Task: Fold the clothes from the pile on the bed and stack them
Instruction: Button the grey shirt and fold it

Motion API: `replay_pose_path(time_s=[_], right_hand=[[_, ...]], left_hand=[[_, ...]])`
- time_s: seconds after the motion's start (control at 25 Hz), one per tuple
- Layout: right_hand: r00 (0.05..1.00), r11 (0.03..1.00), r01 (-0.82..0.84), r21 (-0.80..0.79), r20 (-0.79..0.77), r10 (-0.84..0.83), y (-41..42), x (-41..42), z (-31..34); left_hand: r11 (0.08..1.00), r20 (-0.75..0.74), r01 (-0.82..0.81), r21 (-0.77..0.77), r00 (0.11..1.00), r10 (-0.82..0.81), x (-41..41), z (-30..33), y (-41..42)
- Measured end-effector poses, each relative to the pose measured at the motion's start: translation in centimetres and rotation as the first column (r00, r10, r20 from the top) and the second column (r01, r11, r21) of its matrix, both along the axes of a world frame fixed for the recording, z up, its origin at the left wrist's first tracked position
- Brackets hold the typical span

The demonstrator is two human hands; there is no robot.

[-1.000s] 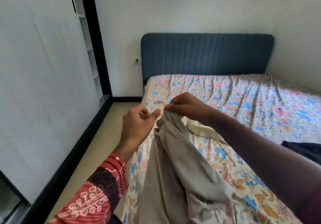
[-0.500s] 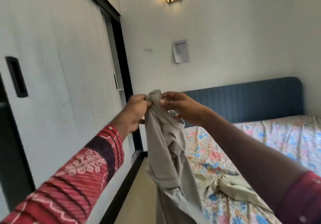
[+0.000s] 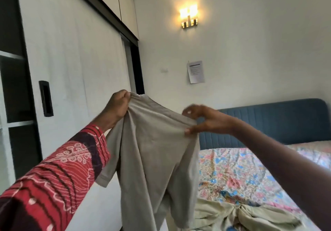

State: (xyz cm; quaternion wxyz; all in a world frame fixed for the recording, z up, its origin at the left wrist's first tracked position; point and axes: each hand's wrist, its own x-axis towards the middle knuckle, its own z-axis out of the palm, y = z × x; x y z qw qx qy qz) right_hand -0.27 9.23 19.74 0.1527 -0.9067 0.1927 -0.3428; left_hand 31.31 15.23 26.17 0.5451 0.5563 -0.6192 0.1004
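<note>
Beige shirt (image 3: 154,159), floral bedsheet (image 3: 238,175), blue headboard (image 3: 279,121).

My single head view looks forward from close behind both raised hands (image 3: 206,121), toward the wall (image 3: 250,51) beyond them.

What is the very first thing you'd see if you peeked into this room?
A beige T-shirt held up in the air, right in the middle. The left hand grips one shoulder and the right hand pinches the other. After that, the glowing wall lamp high above and the flowery bedsheet low on the right.
</note>
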Motion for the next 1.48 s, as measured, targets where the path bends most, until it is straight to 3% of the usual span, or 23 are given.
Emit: replay_pose_path(time_s=[0.04,0.12,0.16,0.28,0.36,0.44,0.56,0.64,0.72,0.8,0.92,1.04,1.12,1.2,1.28,1.36,1.44,1.48], right_hand=[[0.978,0.976,-0.128,0.176,-0.141,0.154,0.9,-0.7,-0.1],[0.935,0.887,-0.218,0.406,-0.172,0.309,1.6,-1.1,-1.1],[0.951,0.873,-0.225,0.432,-0.099,0.294,1.5,-0.7,-1.5],[0.946,0.888,-0.265,0.375,0.281,0.164,1.3,0.7,-1.3],[0.914,0.889,-0.286,0.356,0.380,0.142,1.2,1.3,-0.5],[0.924,0.905,-0.260,0.336,0.360,0.132,1.0,1.5,0.3],[0.969,0.902,-0.209,0.377,0.203,0.140,0.2,-0.1,1.1],[0.991,0.901,-0.027,0.433,-0.104,0.080,-0.5,-1.8,0.7],[0.905,0.873,0.168,0.457,-0.423,0.048,-0.7,-2.8,-0.6],[0.856,0.835,0.174,0.523,-0.499,0.134,-0.9,-2.9,-1.7],[0.944,0.804,0.095,0.586,-0.311,0.115,-0.5,-3.4,-2.3],[0.998,0.876,0.062,0.479,-0.035,-0.051,-0.8,-2.5,-3.4],[0.954,0.908,0.050,0.416,0.248,-0.166,-1.2,-2.0,-3.3],[0.852,0.935,0.115,0.337,0.450,-0.266,-2.1,-2.8,-2.4],[0.819,0.910,0.385,0.151,0.398,-0.413,-3.1,-4.1,-1.2],[0.773,0.784,0.615,-0.081,0.255,-0.580,-3.0,-4.1,-0.8],[0.750,0.751,0.643,-0.148,0.320,-0.579,-2.4,-3.2,0.3],[0.776,0.809,0.578,-0.108,0.380,-0.504,-2.0,-3.4,1.4]], left_hand=[[1.000,0.098,-0.012,0.028,0.995,0.010,0.1,-0.4,0.2],[0.994,0.294,-0.031,0.109,0.956,-0.002,-0.2,-1.6,0.8],[0.989,0.312,0.010,0.150,0.948,-0.057,-0.4,-2.3,1.2],[0.914,0.123,0.264,0.309,0.941,-0.314,-1.2,-4.4,2.1],[0.867,0.151,0.249,0.432,0.928,-0.341,-1.6,-5.8,1.9],[0.873,0.212,0.156,0.462,0.937,-0.279,-1.9,-7.2,1.3],[0.878,0.020,0.231,0.420,0.965,-0.263,-1.7,-7.3,1.7],[0.867,-0.094,0.279,0.413,0.960,-0.264,-1.7,-6.3,2.2],[0.873,-0.131,0.268,0.407,0.963,-0.234,-2.0,-5.5,2.2],[0.879,-0.176,0.270,0.393,0.960,-0.216,-3.2,-4.9,2.3],[0.919,-0.333,0.285,0.271,0.924,-0.188,-3.9,-5.1,1.1],[0.968,-0.380,0.242,0.072,0.904,-0.198,-4.1,-5.9,0.3],[0.958,-0.297,0.287,-0.006,0.914,-0.276,-4.0,-6.3,0.6],[0.927,-0.197,0.368,0.071,0.916,-0.349,-2.8,-6.1,1.2],[0.934,-0.042,0.274,0.230,0.962,-0.272,-0.7,-5.3,1.5],[0.943,0.169,0.042,0.330,0.980,-0.103,0.5,-4.4,1.1],[0.968,0.205,-0.090,0.236,0.978,0.041,0.6,-3.4,-0.3],[0.984,0.129,-0.100,0.150,0.988,0.080,0.3,-2.9,-1.0]])
